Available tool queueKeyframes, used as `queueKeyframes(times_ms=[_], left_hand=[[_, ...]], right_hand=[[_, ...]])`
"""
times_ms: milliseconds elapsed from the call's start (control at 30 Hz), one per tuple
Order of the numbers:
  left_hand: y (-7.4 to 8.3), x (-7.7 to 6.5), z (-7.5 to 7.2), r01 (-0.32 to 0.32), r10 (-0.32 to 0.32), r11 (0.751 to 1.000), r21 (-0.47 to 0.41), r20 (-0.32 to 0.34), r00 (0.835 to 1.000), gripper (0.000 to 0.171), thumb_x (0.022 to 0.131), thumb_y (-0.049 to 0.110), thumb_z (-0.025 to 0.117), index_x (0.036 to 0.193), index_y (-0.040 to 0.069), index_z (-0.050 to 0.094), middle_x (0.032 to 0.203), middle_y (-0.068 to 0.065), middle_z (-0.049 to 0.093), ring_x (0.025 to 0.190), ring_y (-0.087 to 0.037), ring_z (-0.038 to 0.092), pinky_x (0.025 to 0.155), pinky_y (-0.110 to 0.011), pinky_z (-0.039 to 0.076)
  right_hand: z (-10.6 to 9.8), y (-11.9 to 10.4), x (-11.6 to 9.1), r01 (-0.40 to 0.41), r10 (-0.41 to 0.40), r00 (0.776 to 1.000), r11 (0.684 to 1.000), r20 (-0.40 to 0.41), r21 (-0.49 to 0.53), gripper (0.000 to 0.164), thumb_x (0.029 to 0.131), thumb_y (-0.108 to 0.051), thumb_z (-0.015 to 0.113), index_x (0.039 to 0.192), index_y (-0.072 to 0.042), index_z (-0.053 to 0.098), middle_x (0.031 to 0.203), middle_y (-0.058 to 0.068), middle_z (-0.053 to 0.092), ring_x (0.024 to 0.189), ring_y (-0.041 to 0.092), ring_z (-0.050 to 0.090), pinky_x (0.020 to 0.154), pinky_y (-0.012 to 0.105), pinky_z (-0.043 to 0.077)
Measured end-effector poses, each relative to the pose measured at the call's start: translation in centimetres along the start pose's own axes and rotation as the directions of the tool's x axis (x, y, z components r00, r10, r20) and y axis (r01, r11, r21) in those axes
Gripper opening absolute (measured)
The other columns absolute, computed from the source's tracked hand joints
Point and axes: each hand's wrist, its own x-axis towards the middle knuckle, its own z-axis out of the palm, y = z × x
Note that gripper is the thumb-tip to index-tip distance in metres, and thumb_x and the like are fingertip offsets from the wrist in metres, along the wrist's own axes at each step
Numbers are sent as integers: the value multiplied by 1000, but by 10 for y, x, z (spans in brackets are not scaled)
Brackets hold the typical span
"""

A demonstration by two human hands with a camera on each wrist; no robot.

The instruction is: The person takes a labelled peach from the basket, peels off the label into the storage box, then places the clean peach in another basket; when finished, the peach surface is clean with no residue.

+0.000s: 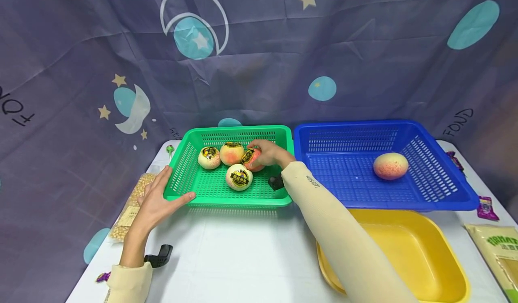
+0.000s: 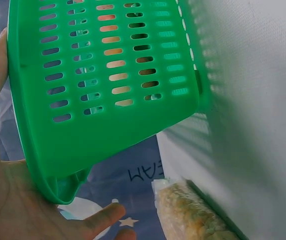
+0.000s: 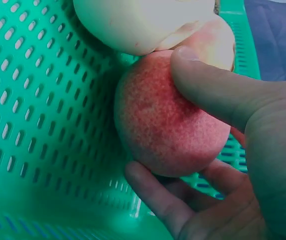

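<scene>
A green basket holds several peaches with black-and-gold stickers. Inside it, my right hand grips the reddest peach, thumb on one side and fingers curled around the other. A pale peach lies in front of it, while an orange-tinted peach and another pale peach sit to the left. At the basket's front left corner, my left hand rests against the rim with its fingers fairly straight and the thumb spread over the front edge.
A blue basket with one peach stands right of the green one. In front of it lies a yellow basin, partly behind my right sleeve. A bag of beans or grains is at left, a packet at far right.
</scene>
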Motion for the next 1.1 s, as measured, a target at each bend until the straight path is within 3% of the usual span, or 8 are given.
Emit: queueKeyframes(times_ms=[167,300,433,600,867,1100], left_hand=[[-1,0,0,-2,2,1000,-3,-3,1000,115,82,66,74,165,20,10,174,-3,8,152,-55,11,106,-83,8],[0,0,1,-4,4,1000,-4,-1,1000,115,82,66,74,165,20,10,174,-3,8,152,-55,10,106,-83,8],[0,0,1,-9,9,1000,-8,2,1000,115,82,66,73,165,19,9,174,-4,8,152,-56,10,106,-83,8],[0,0,0,-14,14,1000,-17,1,1000,114,83,65,74,165,18,10,173,-5,8,153,-54,10,106,-82,8],[0,-1,-2,-16,16,1000,-11,-2,1000,114,83,65,73,165,19,9,174,-5,8,152,-54,11,106,-82,10],[0,-1,-1,-19,19,1000,-21,-2,1000,113,84,65,72,165,18,9,174,-5,7,151,-58,11,104,-83,9]], right_hand=[[-2,-1,-2,31,-32,999,999,-21,-15,70,87,-18,81,150,-17,50,159,12,43,141,32,46,114,47,44],[-4,-2,-5,53,-53,997,999,-62,-1,69,88,-14,80,150,-17,51,155,13,48,132,32,54,105,43,50],[-7,-5,-9,82,-75,992,994,-102,70,68,89,-13,79,150,-16,51,150,14,53,122,30,59,95,38,53],[-13,-14,-15,170,-150,978,976,-144,138,68,89,-14,79,150,-16,51,146,15,55,122,29,57,97,38,52],[-28,-33,-42,244,-214,964,948,-161,203,64,88,-14,80,146,-22,56,138,11,56,114,24,59,84,31,55],[-40,-41,-72,282,-255,954,942,-158,184,63,88,-17,81,145,-25,57,132,5,60,102,25,58,76,29,54]])
